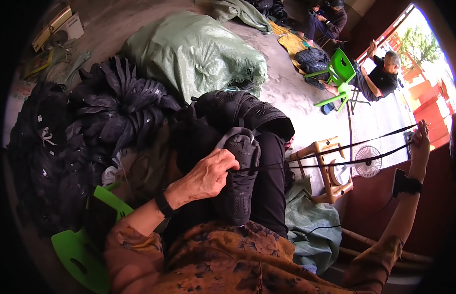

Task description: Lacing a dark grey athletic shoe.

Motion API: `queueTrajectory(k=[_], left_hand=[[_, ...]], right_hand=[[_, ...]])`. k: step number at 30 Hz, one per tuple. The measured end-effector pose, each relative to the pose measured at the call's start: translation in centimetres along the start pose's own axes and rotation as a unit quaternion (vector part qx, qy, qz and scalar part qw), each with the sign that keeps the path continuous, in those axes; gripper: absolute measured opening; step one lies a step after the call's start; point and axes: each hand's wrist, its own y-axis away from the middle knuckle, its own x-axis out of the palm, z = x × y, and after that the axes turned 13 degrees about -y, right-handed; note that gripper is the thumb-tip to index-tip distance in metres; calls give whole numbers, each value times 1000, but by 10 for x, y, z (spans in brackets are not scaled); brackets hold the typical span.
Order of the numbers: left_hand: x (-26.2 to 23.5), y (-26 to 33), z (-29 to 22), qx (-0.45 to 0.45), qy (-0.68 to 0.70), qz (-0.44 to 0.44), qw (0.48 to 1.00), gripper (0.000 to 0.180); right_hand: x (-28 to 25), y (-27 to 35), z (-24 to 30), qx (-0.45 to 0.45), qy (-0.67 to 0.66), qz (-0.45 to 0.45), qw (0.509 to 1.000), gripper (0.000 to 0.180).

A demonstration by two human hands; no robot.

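Black shoe (240,176) lies on my lap, toe pointing down, and my left hand (208,174) presses on its side with fingers curled around it near the lace holes. From there two black laces (336,156) run tight to the right, up to my right hand (420,142), which is raised far out and closed on their ends. On my left I see a big pile of black shoe parts (115,105) and a green chair (83,250). Near the doorway two people sit, well apart from me.
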Motion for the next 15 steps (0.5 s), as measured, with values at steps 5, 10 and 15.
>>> queueTrajectory(k=[5, 10, 15], left_hand=[[-13, -14, -12, 32, -10, 17, 999, 26], [-14, -10, -15, 26, -87, 41, 995, 18], [-8, -13, -13, 104, -198, 52, 973, 9]], right_hand=[[21, 8, -26, 38, 31, 64, 997, 35], [64, 43, -78, 98, -10, 31, 995, 31], [56, 43, -85, 127, -45, -21, 991, 28]])
